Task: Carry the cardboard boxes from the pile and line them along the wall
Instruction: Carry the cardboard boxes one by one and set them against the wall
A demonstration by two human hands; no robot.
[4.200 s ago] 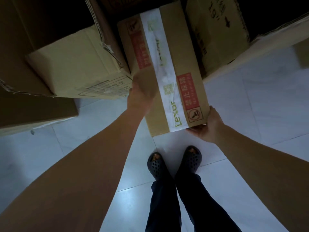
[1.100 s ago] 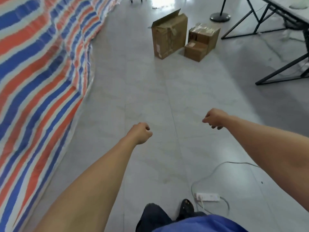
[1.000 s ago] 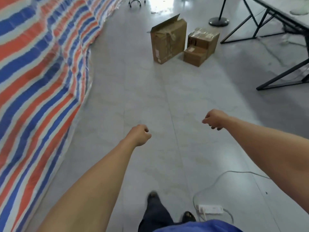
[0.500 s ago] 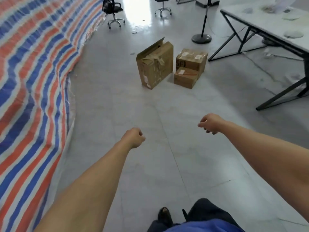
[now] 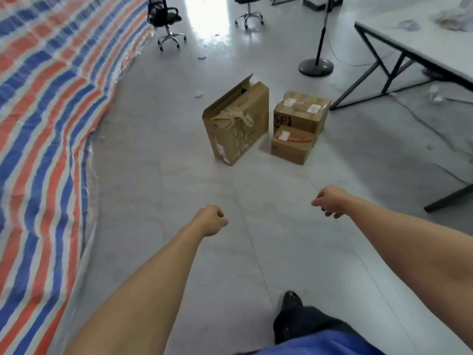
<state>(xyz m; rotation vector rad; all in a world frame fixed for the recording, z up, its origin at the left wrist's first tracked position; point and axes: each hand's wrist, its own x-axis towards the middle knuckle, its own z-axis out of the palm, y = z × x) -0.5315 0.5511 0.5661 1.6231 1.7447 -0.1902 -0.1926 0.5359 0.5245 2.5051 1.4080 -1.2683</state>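
Three cardboard boxes stand together on the grey floor ahead of me. The tall taped box (image 5: 238,129) has one flap raised. To its right, a medium box (image 5: 300,111) sits behind a small low box (image 5: 291,144). Both my arms reach forward, well short of the boxes, and neither hand holds anything. My left hand (image 5: 211,220) is curled into a fist. My right hand (image 5: 330,203) hangs with its fingers loosely curled downward.
A striped red, white and blue tarp (image 5: 46,124) covers the whole left side. A white table (image 5: 422,42) on black legs stands at right, with a round-based stand (image 5: 316,65) and cables near it. Two office chairs (image 5: 166,19) stand far back. My foot (image 5: 290,303) is below.
I let go of the taped box at the dark pile and turned away. Over the last second I have walked toward the three boxes, which now look nearer and lower in view.
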